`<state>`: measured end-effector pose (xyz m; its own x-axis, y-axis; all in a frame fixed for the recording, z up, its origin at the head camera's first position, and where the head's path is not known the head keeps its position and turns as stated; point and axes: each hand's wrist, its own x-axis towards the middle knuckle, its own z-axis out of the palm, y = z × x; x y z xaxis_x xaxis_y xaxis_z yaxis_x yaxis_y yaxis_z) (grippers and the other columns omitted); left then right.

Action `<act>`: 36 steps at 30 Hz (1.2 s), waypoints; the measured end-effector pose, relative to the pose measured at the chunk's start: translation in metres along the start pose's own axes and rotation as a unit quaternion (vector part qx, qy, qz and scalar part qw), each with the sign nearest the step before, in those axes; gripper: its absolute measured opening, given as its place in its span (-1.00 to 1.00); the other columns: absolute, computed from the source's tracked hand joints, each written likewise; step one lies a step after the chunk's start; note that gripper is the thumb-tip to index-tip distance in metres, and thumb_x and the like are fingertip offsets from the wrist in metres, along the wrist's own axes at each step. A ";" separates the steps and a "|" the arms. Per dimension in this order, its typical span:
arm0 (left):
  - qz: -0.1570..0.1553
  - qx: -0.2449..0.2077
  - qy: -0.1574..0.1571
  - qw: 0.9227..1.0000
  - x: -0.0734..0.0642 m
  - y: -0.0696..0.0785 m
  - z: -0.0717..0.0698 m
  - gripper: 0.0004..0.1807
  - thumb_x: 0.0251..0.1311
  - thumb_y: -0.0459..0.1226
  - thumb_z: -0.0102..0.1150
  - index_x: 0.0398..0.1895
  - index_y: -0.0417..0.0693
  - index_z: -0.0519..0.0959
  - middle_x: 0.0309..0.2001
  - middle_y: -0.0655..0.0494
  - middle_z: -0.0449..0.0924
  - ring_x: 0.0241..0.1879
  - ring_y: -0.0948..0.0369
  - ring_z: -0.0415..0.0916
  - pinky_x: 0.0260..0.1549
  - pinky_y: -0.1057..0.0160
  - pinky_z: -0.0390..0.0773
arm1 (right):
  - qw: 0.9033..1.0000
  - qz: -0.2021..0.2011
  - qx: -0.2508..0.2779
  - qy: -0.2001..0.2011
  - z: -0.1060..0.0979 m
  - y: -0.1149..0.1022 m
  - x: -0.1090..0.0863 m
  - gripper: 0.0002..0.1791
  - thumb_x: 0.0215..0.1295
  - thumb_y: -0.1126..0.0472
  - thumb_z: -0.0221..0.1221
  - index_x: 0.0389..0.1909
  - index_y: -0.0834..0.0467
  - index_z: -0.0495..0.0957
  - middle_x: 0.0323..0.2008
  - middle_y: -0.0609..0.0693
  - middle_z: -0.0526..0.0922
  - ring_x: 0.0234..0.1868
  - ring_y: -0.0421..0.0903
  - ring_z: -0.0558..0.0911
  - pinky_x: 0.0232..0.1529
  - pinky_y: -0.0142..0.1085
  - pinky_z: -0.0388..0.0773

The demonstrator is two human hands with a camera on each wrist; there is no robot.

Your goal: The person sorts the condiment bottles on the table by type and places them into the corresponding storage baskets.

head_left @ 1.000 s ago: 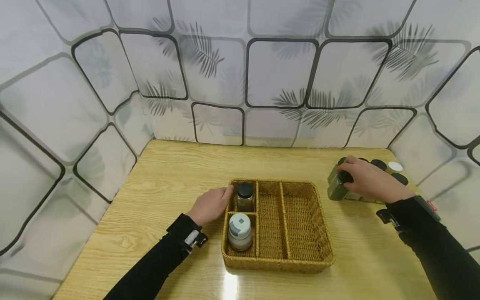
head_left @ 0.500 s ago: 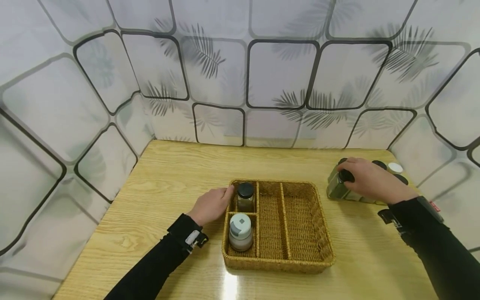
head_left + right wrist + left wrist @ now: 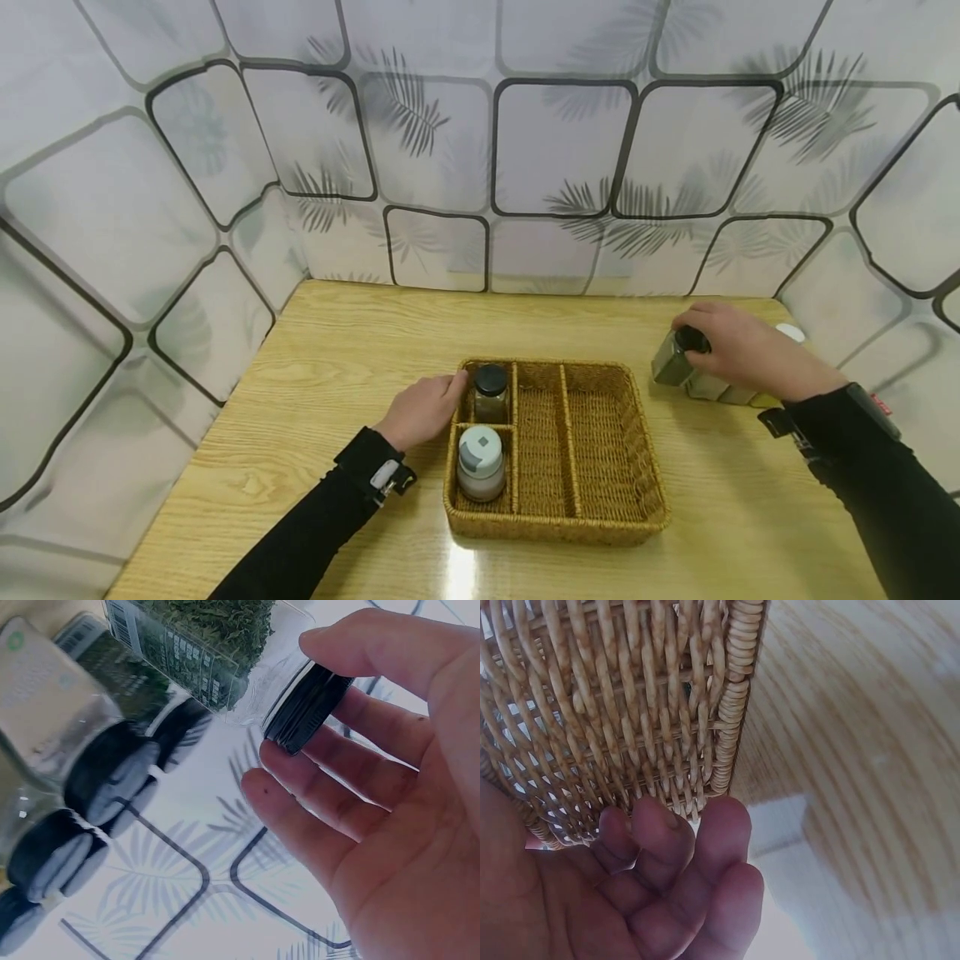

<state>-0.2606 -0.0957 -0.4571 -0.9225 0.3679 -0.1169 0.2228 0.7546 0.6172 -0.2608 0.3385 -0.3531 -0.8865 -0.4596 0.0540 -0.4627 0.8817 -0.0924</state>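
Observation:
My right hand [image 3: 738,350] pinches the black lid of a clear spice jar [image 3: 202,652] holding dried green leaves. The jar tilts beside other jars in the head view. In the right wrist view, the thumb and fingers are round the lid. My left hand [image 3: 422,410] holds the left rim of a woven basket [image 3: 558,533], thumb at the rim and fingers curled against the outer wall. In the basket's left compartments stand a black-lidded jar [image 3: 491,396] at the back and a pale-lidded jar [image 3: 482,467] in front.
Several other jars, most black-lidded, stand at the table's right, partly hidden by my right hand; a white lid [image 3: 791,332] shows behind it. Dividers split the basket into compartments. Patterned cloth [image 3: 562,150] walls the wooden table [image 3: 360,333] at the back and sides.
My right hand has moved slightly up, taking the spice jar with it away from the group. The left hand and basket have stayed in place.

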 end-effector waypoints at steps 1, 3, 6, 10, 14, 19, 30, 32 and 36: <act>0.000 0.000 0.000 1.000 0.000 0.000 0.000 -0.33 0.61 0.15 -0.54 -0.58 0.04 0.36 -0.65 0.14 0.21 -0.65 0.19 0.14 -0.47 0.19 0.24 | 1.000 -0.002 -0.001 0.001 -0.002 -0.001 0.000 -0.58 0.23 0.31 0.34 0.10 0.30 0.56 -0.05 0.18 0.58 -0.13 0.03 0.60 -0.23 -0.13 0.55; 0.000 0.000 0.000 1.000 0.000 0.000 0.000 -0.33 0.61 0.15 -0.54 -0.58 0.04 0.37 -0.65 0.14 0.22 -0.65 0.19 0.15 -0.47 0.19 0.25 | 1.000 -0.006 -0.005 0.003 -0.006 -0.003 0.001 -0.58 0.23 0.30 0.35 0.10 0.30 0.56 -0.06 0.18 0.58 -0.15 0.01 0.61 -0.24 -0.14 0.56; 0.001 -0.001 0.000 1.000 0.000 0.001 0.000 -0.33 0.61 0.15 -0.54 -0.58 0.03 0.36 -0.65 0.14 0.22 -0.65 0.19 0.14 -0.48 0.20 0.24 | 1.000 -0.012 -0.009 0.003 -0.011 -0.007 0.003 -0.57 0.24 0.29 0.33 0.12 0.30 0.55 -0.03 0.20 0.59 -0.12 0.04 0.61 -0.22 -0.12 0.57; 0.001 -0.003 0.001 1.000 0.000 0.001 0.000 -0.33 0.61 0.15 -0.53 -0.59 0.03 0.35 -0.66 0.14 0.20 -0.65 0.19 0.13 -0.49 0.20 0.23 | 1.000 -0.017 -0.013 0.009 -0.017 -0.014 0.005 -0.57 0.27 0.28 0.32 0.14 0.28 0.55 -0.01 0.20 0.58 -0.07 0.08 0.59 -0.18 -0.10 0.55; 0.001 -0.005 0.000 1.000 0.000 0.002 -0.001 -0.34 0.61 0.15 -0.54 -0.60 0.04 0.33 -0.66 0.15 0.18 -0.65 0.19 0.10 -0.49 0.21 0.21 | 0.999 -0.026 -0.017 0.025 -0.023 -0.024 0.008 -0.58 0.26 0.28 0.33 0.13 0.24 0.56 -0.06 0.11 0.58 -0.13 -0.01 0.57 -0.21 -0.14 0.50; 0.001 -0.007 -0.001 1.000 0.000 0.002 -0.001 -0.34 0.61 0.15 -0.54 -0.61 0.04 0.31 -0.67 0.15 0.16 -0.66 0.20 0.08 -0.50 0.21 0.18 | 0.998 -0.046 -0.024 0.043 -0.031 -0.037 0.013 -0.59 0.23 0.28 0.34 0.11 0.21 0.59 -0.10 0.06 0.59 -0.21 -0.10 0.53 -0.26 -0.19 0.46; 0.000 -0.007 -0.003 1.000 0.000 0.001 -0.001 -0.33 0.61 0.15 -0.54 -0.61 0.05 0.32 -0.66 0.15 0.18 -0.65 0.19 0.10 -0.48 0.20 0.23 | 0.996 -0.070 -0.031 0.049 -0.047 -0.065 0.022 -0.58 0.23 0.26 0.34 0.12 0.21 0.59 -0.09 0.04 0.58 -0.19 -0.12 0.53 -0.22 -0.20 0.48; 0.001 0.001 0.000 1.000 0.000 0.002 -0.001 -0.34 0.61 0.15 -0.55 -0.61 0.05 0.32 -0.66 0.15 0.18 -0.65 0.19 0.13 -0.45 0.19 0.25 | 0.995 -0.079 -0.030 0.053 -0.050 -0.070 0.023 -0.59 0.22 0.25 0.35 0.10 0.19 0.60 -0.08 0.04 0.59 -0.14 -0.09 0.54 -0.18 -0.19 0.51; 0.004 0.017 0.006 1.000 0.000 0.003 0.000 -0.35 0.61 0.14 -0.54 -0.60 0.06 0.31 -0.65 0.15 0.19 -0.64 0.19 0.19 -0.37 0.15 0.33 | 0.993 -0.099 -0.023 0.061 -0.053 -0.082 0.027 -0.60 0.23 0.22 0.37 0.09 0.17 0.60 -0.05 0.03 0.59 -0.08 -0.06 0.56 -0.13 -0.15 0.53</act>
<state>-0.2603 -0.0937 -0.4551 -0.9244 0.3677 -0.1015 0.2412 0.7695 0.5913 -0.2469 0.2596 -0.2913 -0.7697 -0.6107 0.1861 -0.6249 0.7804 -0.0234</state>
